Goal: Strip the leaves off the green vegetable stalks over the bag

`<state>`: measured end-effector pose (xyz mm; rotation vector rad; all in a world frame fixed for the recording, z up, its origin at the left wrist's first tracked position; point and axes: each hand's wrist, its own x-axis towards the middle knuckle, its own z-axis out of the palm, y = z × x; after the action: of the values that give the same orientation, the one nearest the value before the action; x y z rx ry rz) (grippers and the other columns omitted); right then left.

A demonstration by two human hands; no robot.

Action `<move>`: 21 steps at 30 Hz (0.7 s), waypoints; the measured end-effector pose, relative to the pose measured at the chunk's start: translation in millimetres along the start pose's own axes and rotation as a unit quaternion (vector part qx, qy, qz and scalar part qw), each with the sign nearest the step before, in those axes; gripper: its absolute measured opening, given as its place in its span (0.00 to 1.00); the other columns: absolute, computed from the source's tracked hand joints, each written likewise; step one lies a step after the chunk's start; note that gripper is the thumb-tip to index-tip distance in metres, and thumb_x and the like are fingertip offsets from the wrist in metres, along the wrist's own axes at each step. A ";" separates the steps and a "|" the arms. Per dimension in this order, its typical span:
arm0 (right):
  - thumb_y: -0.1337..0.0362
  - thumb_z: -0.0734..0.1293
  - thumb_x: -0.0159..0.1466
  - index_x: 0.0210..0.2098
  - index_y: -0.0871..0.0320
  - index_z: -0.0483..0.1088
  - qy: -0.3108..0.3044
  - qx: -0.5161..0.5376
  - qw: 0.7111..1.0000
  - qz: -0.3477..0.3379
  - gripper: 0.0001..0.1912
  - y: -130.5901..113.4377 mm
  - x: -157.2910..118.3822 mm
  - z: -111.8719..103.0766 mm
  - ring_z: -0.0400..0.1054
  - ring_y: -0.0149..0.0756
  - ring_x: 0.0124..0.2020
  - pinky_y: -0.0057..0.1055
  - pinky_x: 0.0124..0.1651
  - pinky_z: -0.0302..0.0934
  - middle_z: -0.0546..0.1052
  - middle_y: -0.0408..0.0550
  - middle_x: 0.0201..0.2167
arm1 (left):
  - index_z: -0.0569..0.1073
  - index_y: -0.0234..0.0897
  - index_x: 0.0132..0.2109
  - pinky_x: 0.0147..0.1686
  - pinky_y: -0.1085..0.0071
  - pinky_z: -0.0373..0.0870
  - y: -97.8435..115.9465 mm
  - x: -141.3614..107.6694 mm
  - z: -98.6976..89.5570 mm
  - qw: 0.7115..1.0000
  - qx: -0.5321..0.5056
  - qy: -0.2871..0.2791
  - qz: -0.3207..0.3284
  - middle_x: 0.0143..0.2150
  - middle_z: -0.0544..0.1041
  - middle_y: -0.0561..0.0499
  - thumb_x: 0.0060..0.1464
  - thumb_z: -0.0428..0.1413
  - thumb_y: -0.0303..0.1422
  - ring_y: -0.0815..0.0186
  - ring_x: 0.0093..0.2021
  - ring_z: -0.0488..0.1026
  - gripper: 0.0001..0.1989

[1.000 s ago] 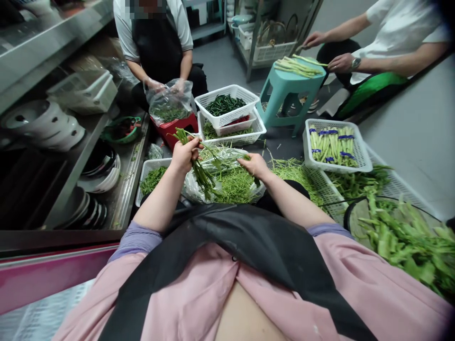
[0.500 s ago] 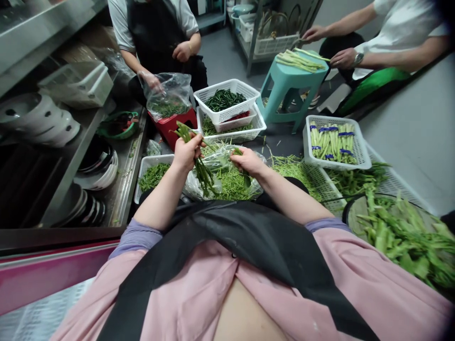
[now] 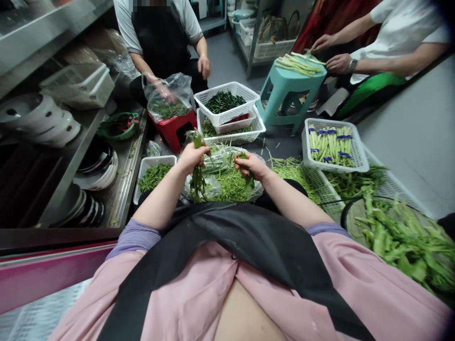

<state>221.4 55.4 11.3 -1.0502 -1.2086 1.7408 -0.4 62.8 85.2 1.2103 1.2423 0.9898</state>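
Note:
My left hand [image 3: 193, 157] is closed round a bunch of green stems [image 3: 198, 182], whose leafy ends hang down and whose other ends stick up above the fist. Level with it on the right, my right hand [image 3: 250, 166] pinches a few green leaves [image 3: 249, 182]. The two hands are apart. Beneath them a heap of cut green stems [image 3: 232, 184] lies on clear plastic [image 3: 216, 161]. A white basket of greens [image 3: 154, 176] stands just left of my left hand.
Stacked white baskets [image 3: 227, 113] stand ahead, a turquoise stool [image 3: 286, 90] behind them. One person works at a bag on a red stool [image 3: 174, 131], another at the turquoise stool. Bundled stalks [image 3: 332, 144] and a leafy pile [image 3: 408, 232] are right; a metal shelf [image 3: 124, 189] is left.
My left hand has shifted slightly right, and its bunch now hangs straighter down. My right hand has moved a little lower. The person ahead has lowered one hand.

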 end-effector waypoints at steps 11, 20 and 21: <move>0.58 0.72 0.51 0.32 0.59 0.66 -0.032 -0.103 0.994 -0.028 0.15 -38.7 -13.0 25.8 0.54 0.21 0.12 0.22 0.15 0.45 0.70 0.36 0.16 | 0.70 0.34 0.30 0.17 0.77 0.54 -5.4 -3.1 24.8 0.979 0.165 -0.113 0.039 0.18 0.63 0.58 0.49 0.60 0.36 0.76 0.16 0.57 0.10; 0.68 0.70 0.50 0.28 0.60 0.69 0.131 -0.215 0.968 0.006 0.06 16.3 13.2 -14.2 0.51 0.21 0.13 0.22 0.16 0.44 0.70 0.38 0.17 | 0.71 0.33 0.32 0.15 0.76 0.56 7.1 -4.1 4.2 0.996 0.060 -0.053 0.043 0.21 0.71 0.56 0.46 0.61 0.35 0.78 0.14 0.55 0.10; 0.71 0.71 0.47 0.28 0.60 0.70 0.120 -0.237 0.963 0.039 0.09 25.5 15.2 -18.5 0.51 0.20 0.13 0.23 0.16 0.44 0.69 0.37 0.16 | 0.71 0.33 0.32 0.15 0.76 0.56 9.0 -4.8 1.3 0.997 0.036 -0.059 0.033 0.21 0.71 0.56 0.46 0.62 0.35 0.79 0.13 0.55 0.11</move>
<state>229.4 68.6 -20.1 -1.5564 -1.4776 1.3542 1.0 59.1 94.7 1.3540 1.1610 0.9144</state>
